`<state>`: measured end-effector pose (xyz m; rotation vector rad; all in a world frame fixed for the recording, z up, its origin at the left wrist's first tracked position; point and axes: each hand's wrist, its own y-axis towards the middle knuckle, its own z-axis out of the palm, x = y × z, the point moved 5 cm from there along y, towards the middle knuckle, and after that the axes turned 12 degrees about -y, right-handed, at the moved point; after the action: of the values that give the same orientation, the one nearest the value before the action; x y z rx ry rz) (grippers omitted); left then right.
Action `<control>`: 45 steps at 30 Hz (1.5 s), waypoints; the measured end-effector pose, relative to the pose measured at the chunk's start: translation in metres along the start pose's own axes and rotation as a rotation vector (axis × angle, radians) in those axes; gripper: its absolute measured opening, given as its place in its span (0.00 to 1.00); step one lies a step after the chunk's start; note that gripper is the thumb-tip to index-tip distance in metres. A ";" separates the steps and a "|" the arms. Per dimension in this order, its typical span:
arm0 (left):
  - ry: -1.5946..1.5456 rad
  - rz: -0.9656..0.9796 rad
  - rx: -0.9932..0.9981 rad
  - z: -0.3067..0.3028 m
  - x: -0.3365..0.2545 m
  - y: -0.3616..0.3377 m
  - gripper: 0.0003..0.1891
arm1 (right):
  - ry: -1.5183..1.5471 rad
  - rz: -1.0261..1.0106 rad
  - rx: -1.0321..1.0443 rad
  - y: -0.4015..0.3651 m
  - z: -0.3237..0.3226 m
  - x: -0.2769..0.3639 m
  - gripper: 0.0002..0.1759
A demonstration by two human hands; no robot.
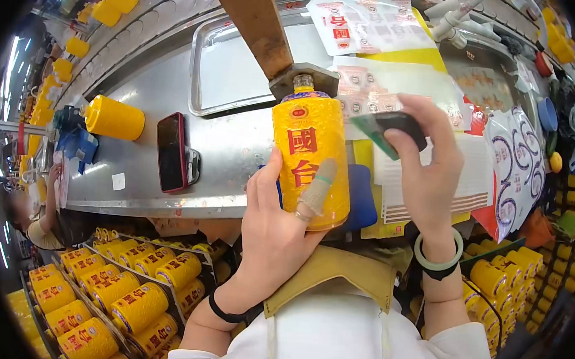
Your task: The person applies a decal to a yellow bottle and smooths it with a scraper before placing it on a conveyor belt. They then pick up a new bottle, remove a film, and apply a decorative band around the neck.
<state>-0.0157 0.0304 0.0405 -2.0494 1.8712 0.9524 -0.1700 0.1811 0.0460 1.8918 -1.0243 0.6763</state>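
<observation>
A yellow bottle (331, 122) with red characters lies in front of me, its clear neck against a metal fitting (304, 80) at the end of a wooden bar. My left hand (277, 225) is wrapped round the bottle's lower part, with a covering on the thumb that lies across the front. My right hand (436, 156) grips a squeegee (397, 134) with a dark handle and a green blade, held just right of the bottle. A blue pad (365, 199) shows under the bottle's lower end.
Sheets of printed decals (371, 25) lie at the back and right. On the metal table (237, 142) are a phone (171, 151), a metal tray (198, 73) and another yellow bottle (115, 117). Crates of yellow bottles (138, 309) stand below. A person (41, 216) works at far left.
</observation>
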 end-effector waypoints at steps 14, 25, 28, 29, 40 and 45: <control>0.078 0.067 -0.067 0.014 0.000 -0.011 0.37 | -0.046 -0.215 0.186 -0.002 0.013 0.015 0.15; -0.032 0.074 -0.121 0.013 0.007 -0.016 0.34 | -0.103 -0.215 0.081 0.003 0.006 0.024 0.16; -0.417 -0.070 -0.221 0.019 0.025 -0.025 0.41 | -0.160 -0.366 0.071 0.000 0.004 0.039 0.16; -0.615 -0.158 -0.246 0.026 0.035 -0.030 0.45 | -0.220 -0.515 0.108 -0.008 0.007 0.048 0.16; -0.527 -0.091 -0.396 0.010 0.038 -0.046 0.39 | -0.274 -0.818 0.238 -0.060 -0.006 0.072 0.16; -0.177 0.127 -0.451 0.009 0.033 -0.058 0.20 | -0.116 -0.663 0.372 -0.084 -0.008 0.061 0.15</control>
<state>0.0361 0.0186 -0.0010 -1.9983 1.8350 1.6598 -0.0673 0.1893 0.0610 2.4348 -0.2888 0.3778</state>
